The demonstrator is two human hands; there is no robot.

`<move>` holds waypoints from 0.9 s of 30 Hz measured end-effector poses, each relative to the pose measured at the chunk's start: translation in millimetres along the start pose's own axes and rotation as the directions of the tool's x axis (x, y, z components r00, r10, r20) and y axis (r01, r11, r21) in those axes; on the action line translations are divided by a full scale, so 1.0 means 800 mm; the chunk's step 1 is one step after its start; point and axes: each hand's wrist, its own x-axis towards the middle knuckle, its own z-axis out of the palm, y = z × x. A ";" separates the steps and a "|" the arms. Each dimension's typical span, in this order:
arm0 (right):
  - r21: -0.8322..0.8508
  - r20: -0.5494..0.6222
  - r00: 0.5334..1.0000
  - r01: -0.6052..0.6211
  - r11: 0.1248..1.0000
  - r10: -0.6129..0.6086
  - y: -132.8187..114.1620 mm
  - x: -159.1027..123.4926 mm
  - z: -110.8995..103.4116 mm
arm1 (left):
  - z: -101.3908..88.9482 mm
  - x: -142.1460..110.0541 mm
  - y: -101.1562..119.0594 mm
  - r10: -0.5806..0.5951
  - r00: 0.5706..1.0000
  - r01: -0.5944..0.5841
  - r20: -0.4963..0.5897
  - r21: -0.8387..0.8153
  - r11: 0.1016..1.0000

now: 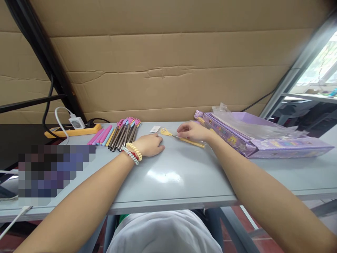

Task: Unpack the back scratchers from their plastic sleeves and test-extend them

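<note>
A yellow back scratcher point(193, 142) with a hand-shaped head and a short metal shaft lies slantwise on the grey table, with clear plastic film around it. Over its middle, my right hand point(194, 131) is loosely curved, thumb and fingers a little apart, with nothing visible between them. My left hand point(149, 145) lies palm down on the table left of the scratcher's head, fingers partly stretched out. Just beyond its fingers is a small white card point(155, 129). Beside my left wrist lies a row of back scratchers point(122, 135) with pink and blue heads, metal shafts and coloured handles.
An open purple box point(234, 138) holding clear plastic bags point(244, 123) stands at the right. Back left are a yellow power strip point(72, 131) and a white charger point(77, 122). Cardboard point(168, 70) walls the back. A blurred patch covers the left front.
</note>
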 end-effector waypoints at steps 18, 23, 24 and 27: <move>-0.448 0.108 0.988 -0.052 0.892 0.112 -0.018 -0.002 0.018 | 0.000 0.002 -0.001 0.024 1.000 -0.024 -0.005 0.005 1.000; -0.065 0.263 0.965 0.016 0.998 0.002 -0.028 -0.005 0.030 | 0.004 0.004 -0.003 0.029 1.000 -0.029 -0.012 -0.012 1.000; -0.005 0.292 0.956 0.028 1.000 -0.025 -0.029 -0.006 0.030 | 0.004 0.004 -0.003 0.027 1.000 -0.027 -0.012 -0.014 1.000; 0.037 0.266 0.964 0.022 0.999 -0.031 -0.030 -0.008 0.030 | 0.004 0.004 -0.003 0.022 1.000 -0.022 -0.011 -0.015 1.000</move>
